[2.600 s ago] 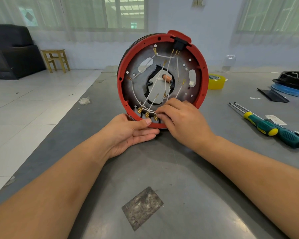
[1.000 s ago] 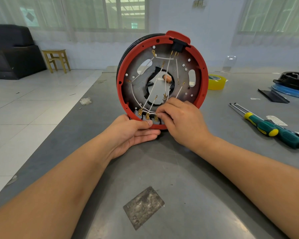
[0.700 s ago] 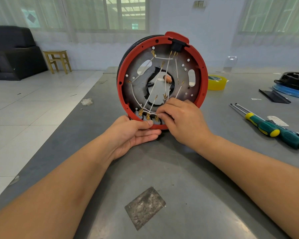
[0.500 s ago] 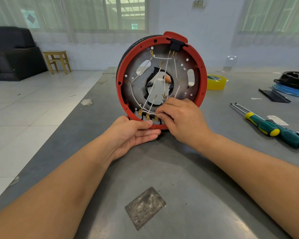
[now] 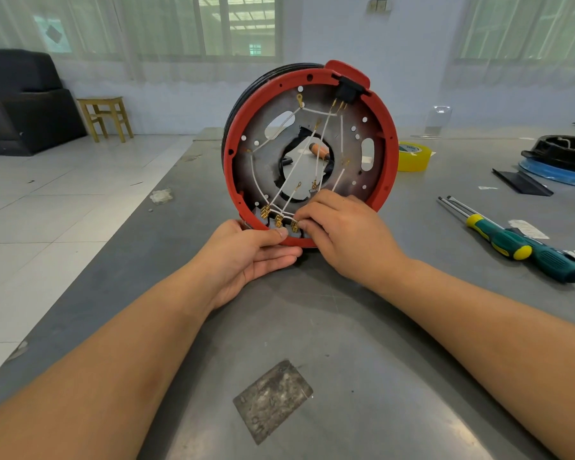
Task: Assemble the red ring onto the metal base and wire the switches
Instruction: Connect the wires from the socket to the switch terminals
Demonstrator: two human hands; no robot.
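Red ring (image 5: pixel 385 180) tilted slightly left; hands' grip unchanged.

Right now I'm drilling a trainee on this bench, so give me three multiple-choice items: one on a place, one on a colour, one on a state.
1. Where does the yellow tape roll lie?
A. right of the red ring
B. inside it
C. on the floor

2. What colour are the wires across the metal base?
A. blue
B. white
C. black

3. How does the ring stand?
A. flat
B. hanging
C. upright on edge

Answers: A, it rests on the table past the ring's right rim; B, they are white with brass terminals; C, the left hand holds its bottom rim while the right hand pinches a terminal.
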